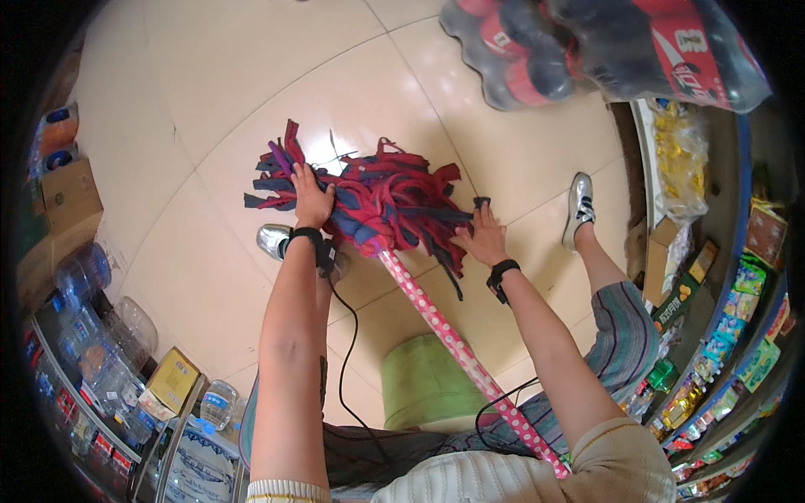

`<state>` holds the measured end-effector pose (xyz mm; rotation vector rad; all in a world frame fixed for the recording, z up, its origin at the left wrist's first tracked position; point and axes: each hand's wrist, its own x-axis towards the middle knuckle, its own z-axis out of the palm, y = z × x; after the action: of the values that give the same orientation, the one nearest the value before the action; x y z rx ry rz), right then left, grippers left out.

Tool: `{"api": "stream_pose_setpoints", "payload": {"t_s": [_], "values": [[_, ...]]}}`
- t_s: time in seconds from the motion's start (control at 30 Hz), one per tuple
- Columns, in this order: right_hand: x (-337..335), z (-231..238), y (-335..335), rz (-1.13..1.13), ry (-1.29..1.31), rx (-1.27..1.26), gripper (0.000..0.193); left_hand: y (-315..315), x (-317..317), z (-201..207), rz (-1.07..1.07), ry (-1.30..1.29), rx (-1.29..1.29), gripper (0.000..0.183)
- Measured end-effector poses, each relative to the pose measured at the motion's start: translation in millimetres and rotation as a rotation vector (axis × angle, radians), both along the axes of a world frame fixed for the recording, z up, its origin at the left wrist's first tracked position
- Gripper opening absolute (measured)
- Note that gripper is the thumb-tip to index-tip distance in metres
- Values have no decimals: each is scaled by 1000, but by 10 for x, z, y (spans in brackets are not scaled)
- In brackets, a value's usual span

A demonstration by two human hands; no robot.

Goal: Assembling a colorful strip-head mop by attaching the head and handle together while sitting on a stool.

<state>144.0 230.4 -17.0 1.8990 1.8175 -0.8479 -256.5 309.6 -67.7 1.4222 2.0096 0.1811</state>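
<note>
Right across your view runs the floor (151,210), cream tiles, glossy, dark joint lines cutting between them and bright glare up near the middle! And there are your silver shoes, planted on it well apart, the left shoe (272,241) tucked near the mop head (377,197), the right shoe (579,201) out toward the shelving. That red and navy mop head spreads over the tiles in front of you, though whether its strands touch down, you can't tell from here. Below it, a tapered green tub-shaped object (428,377) stands on the tiles, with shrink-wrapped bottle packs (604,54) at the top right!
</note>
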Motion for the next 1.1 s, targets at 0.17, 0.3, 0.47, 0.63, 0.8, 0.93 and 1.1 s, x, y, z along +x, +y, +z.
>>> {"api": "stream_pose_setpoints", "payload": {"t_s": [0.17,0.3,0.47,0.63,0.8,0.93,1.1], "values": [[-316,-80,253,-47,47,84,92,-37,-123,-48,-23,25,24,87],[-583,28,952,44,98,24,91,-61,-97,-109,-42,22,-13,88],[-637,-68,1249,237,116,187,86,87,-138,-180,-102,45,14,89],[-352,-7,526,306,121,162,82,-4,-281,-223,-94,43,-22,90],[97,77,-153,265,107,80,83,121,-180,-233,-141,65,-13,90],[-147,32,20,198,148,112,92,62,-288,-267,-137,80,-16,89],[-307,-20,722,59,121,194,99,110,-161,-311,-152,45,-9,89]]}}
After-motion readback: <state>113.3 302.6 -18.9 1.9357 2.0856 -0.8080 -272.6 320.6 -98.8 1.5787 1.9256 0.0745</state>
